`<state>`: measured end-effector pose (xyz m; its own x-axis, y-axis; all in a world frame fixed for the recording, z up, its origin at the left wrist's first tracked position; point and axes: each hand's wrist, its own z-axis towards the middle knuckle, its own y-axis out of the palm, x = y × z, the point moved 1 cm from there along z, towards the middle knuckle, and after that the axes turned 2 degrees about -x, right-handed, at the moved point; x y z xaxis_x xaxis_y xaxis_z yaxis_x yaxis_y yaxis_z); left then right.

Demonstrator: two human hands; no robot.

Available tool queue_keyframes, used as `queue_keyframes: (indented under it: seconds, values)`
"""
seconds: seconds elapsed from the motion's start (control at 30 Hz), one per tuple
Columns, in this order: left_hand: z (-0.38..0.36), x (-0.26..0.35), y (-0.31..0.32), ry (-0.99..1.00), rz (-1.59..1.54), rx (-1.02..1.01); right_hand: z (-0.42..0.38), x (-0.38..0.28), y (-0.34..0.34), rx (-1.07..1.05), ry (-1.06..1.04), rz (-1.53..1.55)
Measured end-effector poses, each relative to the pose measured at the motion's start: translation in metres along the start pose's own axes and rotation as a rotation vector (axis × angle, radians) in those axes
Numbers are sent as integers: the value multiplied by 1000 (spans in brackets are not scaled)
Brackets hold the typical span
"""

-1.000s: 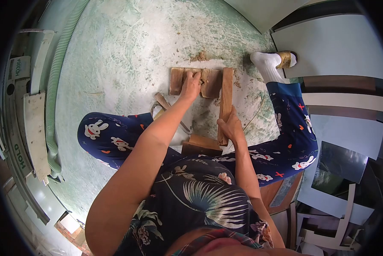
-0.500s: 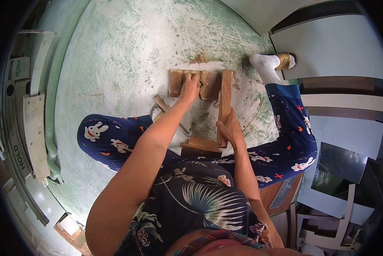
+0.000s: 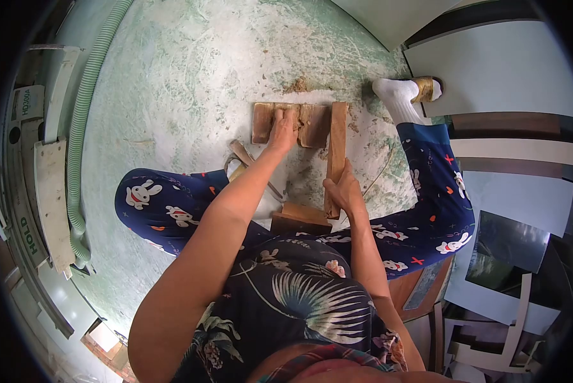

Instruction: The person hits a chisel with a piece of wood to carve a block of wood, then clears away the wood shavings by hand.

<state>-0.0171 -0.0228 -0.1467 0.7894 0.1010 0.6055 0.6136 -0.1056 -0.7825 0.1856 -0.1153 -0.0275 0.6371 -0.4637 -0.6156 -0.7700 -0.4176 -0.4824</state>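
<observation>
On the floor in front of me lies a flat, worn wooden board [image 3: 314,126] with grooves or joints across it. My left hand [image 3: 284,129] is closed on its middle part, fingers curled down over the wood; the fingertips are partly hidden. My right hand [image 3: 344,190] is wrapped round the near end of a long squared wooden bar [image 3: 338,137]. The bar's far end stands right beside the board's right edge. Below my left forearm is a tool with a wooden part [image 3: 240,152], partly covered by the arm. Close to my lap sits a reddish-brown wooden block [image 3: 301,218].
Sawdust or crumbs [image 3: 296,85] lie beyond the board on the scuffed floor [image 3: 191,76]. A ribbed green hose [image 3: 85,127] runs along the left, beside stacked boards and strips. Flat panels [image 3: 500,70] lean at the right, near my outstretched foot [image 3: 398,99].
</observation>
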Motion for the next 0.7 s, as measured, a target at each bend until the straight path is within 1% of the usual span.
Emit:
queue_keyframes:
  seconds: [0.1, 0.2, 0.3, 0.4, 0.5, 0.7]
  values:
    - [0, 2, -4, 29, 28, -52, -1, -2, -1, -3, -1, -1]
    - [-2, 2, 0, 3, 36, -53, 0, -1, 0, -2, -8, -10]
    - [-14, 3, 1, 65, 125, -96, 0, -2, -1, -14, -13, -1]
    - [-27, 20, -6, -7, 109, -95, 0, -2, 0, -3, -14, 5]
    - [-20, 5, 1, 21, 42, -74, 1, 0, 1, 13, -24, 1]
    - [-21, 13, -1, -17, 102, -88, -2, -3, -1, 7, -22, 8]
